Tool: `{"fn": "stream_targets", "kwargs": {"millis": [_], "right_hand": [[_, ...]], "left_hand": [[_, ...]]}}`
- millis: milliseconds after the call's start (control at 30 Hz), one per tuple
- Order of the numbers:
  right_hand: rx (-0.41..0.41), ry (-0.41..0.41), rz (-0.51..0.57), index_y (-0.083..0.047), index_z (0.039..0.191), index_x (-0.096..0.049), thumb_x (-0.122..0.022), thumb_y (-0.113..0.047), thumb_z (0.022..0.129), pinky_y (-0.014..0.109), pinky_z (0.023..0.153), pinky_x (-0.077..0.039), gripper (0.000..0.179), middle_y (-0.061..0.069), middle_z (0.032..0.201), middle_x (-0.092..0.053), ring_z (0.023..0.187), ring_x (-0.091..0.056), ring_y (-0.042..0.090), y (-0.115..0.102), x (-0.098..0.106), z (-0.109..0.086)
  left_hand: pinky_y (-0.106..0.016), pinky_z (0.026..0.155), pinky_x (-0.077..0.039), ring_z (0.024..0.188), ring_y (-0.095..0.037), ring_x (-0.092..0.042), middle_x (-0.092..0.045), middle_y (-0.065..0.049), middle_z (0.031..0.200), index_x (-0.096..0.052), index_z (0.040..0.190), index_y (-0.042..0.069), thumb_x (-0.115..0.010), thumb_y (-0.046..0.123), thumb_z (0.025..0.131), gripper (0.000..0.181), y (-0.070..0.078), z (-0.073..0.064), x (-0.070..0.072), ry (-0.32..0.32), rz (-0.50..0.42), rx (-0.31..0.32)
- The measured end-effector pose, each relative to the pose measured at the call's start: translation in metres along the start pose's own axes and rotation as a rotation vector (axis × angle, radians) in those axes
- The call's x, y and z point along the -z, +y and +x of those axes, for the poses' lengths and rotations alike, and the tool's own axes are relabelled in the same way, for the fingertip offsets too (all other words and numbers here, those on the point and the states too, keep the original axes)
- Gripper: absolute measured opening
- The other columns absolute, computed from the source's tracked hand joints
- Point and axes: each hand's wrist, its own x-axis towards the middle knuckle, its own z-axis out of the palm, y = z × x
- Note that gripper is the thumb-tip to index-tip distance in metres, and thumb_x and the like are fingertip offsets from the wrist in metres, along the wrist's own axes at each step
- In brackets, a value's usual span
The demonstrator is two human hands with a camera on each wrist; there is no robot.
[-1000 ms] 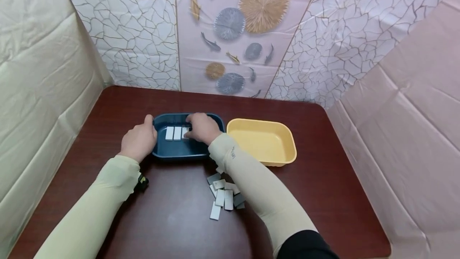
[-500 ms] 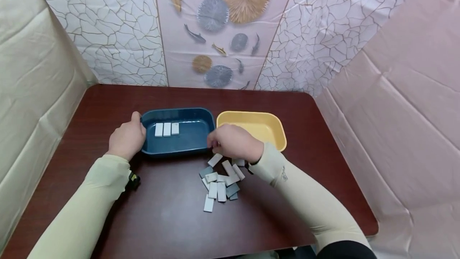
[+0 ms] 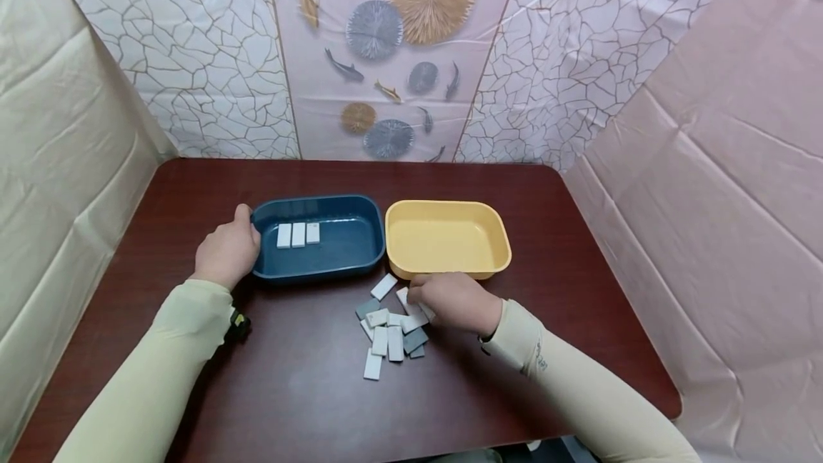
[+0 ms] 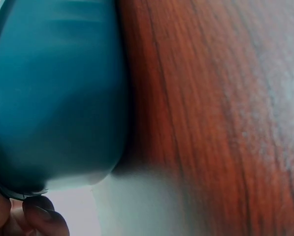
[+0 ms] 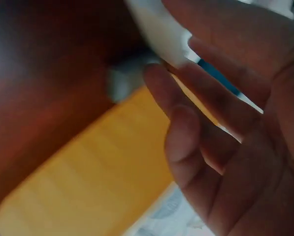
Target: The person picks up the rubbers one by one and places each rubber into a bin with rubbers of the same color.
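My left hand [image 3: 226, 250] pinches the left end of a dark blue tray [image 3: 318, 271]; the left wrist view shows fingers [image 4: 43, 216] at its rim. Inside the tray, three white rectangular tiles [image 3: 298, 235] lie side by side toward the left. My right hand [image 3: 458, 301] is over the right side of a loose pile of white and grey tiles [image 3: 395, 343], its fingertips at a white tile [image 3: 405, 297]. In the right wrist view its fingers [image 5: 183, 140] are loosely bent, with a blurred white tile [image 5: 156, 32] beyond the thumb.
A yellow tray [image 3: 449, 241] with nothing in it stands right beside the blue one, just behind the pile. The brown wooden table [image 3: 289, 391] is enclosed by fabric-covered walls at the back and sides. Its front edge shows at the lower right.
My right hand has left the third tile in the blue tray and moved right and toward me to the pile. The left hand keeps its hold on the tray; the head view has shifted.
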Motion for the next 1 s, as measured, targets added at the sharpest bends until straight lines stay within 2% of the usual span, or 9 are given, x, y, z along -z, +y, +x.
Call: {"fn": "stream_targets", "kwargs": {"millis": [100, 167, 267, 367, 433, 533, 633, 767, 1000], "right_hand": [[0.053, 0.063, -0.072, -0.017, 0.089, -0.074, -0.080, 0.008, 0.082, 0.031, 0.064, -0.053, 0.026, -0.002, 0.091, -0.066, 0.075, -0.061, 0.014, 0.000, -0.008, 0.001], [0.065, 0.068, -0.105, -0.017, 0.088, -0.073, -0.078, 0.007, 0.085, 0.031, 0.062, -0.052, 0.025, -0.001, 0.089, -0.064, 0.072, -0.060, 0.015, 0.000, -0.009, 0.002], [0.065, 0.026, -0.100, -0.017, 0.099, -0.076, -0.084, -0.005, 0.086, 0.030, 0.062, -0.053, 0.019, 0.001, 0.094, -0.062, 0.071, -0.059, 0.013, -0.002, 0.001, 0.007], [0.038, 0.004, 0.004, -0.015, 0.117, -0.077, -0.089, -0.020, 0.086, 0.030, 0.069, -0.054, 0.034, 0.001, 0.103, -0.059, 0.080, -0.057, 0.012, -0.003, 0.021, 0.018], [0.023, 0.031, 0.082, -0.012, 0.127, -0.076, -0.086, -0.029, 0.089, 0.030, 0.078, -0.053, 0.043, 0.002, 0.107, -0.057, 0.089, -0.056, 0.014, -0.003, 0.037, 0.031], [-0.004, 0.085, 0.186, -0.007, 0.134, -0.074, -0.078, -0.033, 0.098, 0.032, 0.089, -0.050, 0.044, 0.005, 0.112, -0.054, 0.099, -0.054, 0.017, -0.001, 0.056, 0.057], [-0.044, 0.105, 0.267, -0.003, 0.139, -0.071, -0.075, -0.033, 0.102, 0.032, 0.092, -0.050, 0.047, 0.007, 0.119, -0.052, 0.102, -0.055, 0.017, 0.003, 0.066, 0.086], [-0.091, 0.090, 0.342, -0.004, 0.140, -0.070, -0.078, -0.027, 0.101, 0.033, 0.090, -0.052, 0.046, 0.008, 0.125, -0.053, 0.104, -0.056, 0.018, 0.008, 0.070, 0.125], [-0.179, 0.033, 0.328, -0.011, 0.140, -0.069, -0.085, -0.022, 0.099, 0.035, 0.104, -0.053, 0.045, 0.005, 0.135, -0.066, 0.118, -0.062, 0.018, 0.007, 0.059, 0.180]], "left_hand": [[-0.047, 0.053, -0.049, 0.063, -0.038, -0.064, -0.064, -0.024, 0.082, -0.035, 0.141, -0.001, -0.039, 0.022, 0.115, 0.035, -0.002, 0.000, 0.001, -0.004, 0.002, -0.001], [-0.047, 0.054, -0.050, 0.064, -0.038, -0.064, -0.065, -0.025, 0.083, -0.035, 0.141, -0.002, -0.039, 0.022, 0.115, 0.035, -0.003, 0.000, 0.001, -0.005, 0.002, -0.004], [-0.047, 0.054, -0.050, 0.064, -0.038, -0.065, -0.065, -0.026, 0.084, -0.035, 0.140, -0.002, -0.040, 0.022, 0.116, 0.035, -0.005, 0.000, 0.002, -0.007, 0.002, -0.005], [-0.046, 0.054, -0.050, 0.065, -0.038, -0.065, -0.065, -0.027, 0.087, -0.035, 0.141, -0.003, -0.040, 0.022, 0.116, 0.036, -0.006, 0.000, 0.004, -0.012, -0.003, 0.001], [-0.046, 0.054, -0.050, 0.066, -0.038, -0.065, -0.065, -0.027, 0.087, -0.035, 0.141, -0.003, -0.040, 0.022, 0.116, 0.036, -0.007, 0.000, 0.005, -0.013, -0.007, 0.005], [-0.045, 0.054, -0.050, 0.065, -0.037, -0.065, -0.065, -0.026, 0.085, -0.035, 0.141, -0.003, -0.040, 0.021, 0.116, 0.035, -0.008, -0.001, 0.006, -0.012, -0.011, 0.010], [-0.046, 0.053, -0.049, 0.064, -0.037, -0.064, -0.064, -0.025, 0.082, -0.035, 0.140, -0.003, -0.039, 0.021, 0.116, 0.035, -0.010, -0.001, 0.006, -0.009, -0.013, 0.009], [-0.045, 0.054, -0.049, 0.063, -0.037, -0.064, -0.064, -0.023, 0.080, -0.035, 0.139, -0.002, -0.040, 0.021, 0.116, 0.034, -0.007, -0.001, 0.004, 0.000, -0.022, 0.001], [-0.044, 0.053, -0.047, 0.059, -0.035, -0.063, -0.062, -0.019, 0.075, -0.035, 0.142, -0.001, -0.038, 0.022, 0.115, 0.035, -0.001, -0.001, 0.002, 0.003, -0.029, -0.002]]}}
